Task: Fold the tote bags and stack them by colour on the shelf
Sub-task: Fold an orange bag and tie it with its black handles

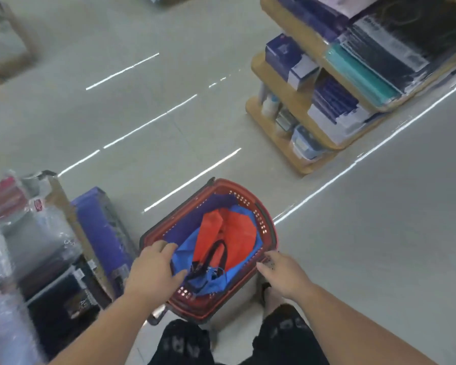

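Note:
A red plastic shopping basket (270,230) stands on the floor in front of me. Inside lie crumpled tote bags: an orange one (234,233) with black handles on top, a blue one (211,281) under it, and a purple one (192,214) at the back. My left hand (153,270) hangs over the basket's left rim, fingers spread, thumb touching the blue bag's edge. My right hand (282,272) hovers at the basket's right rim with fingers loosely extended, holding nothing.
A low shelf (63,246) on the left holds packaged goods and a purple stack (100,233). A wooden tiered shelf (313,106) with boxes and folders stands at the upper right. Glossy tiled floor lies between. My legs and a foot are below the basket.

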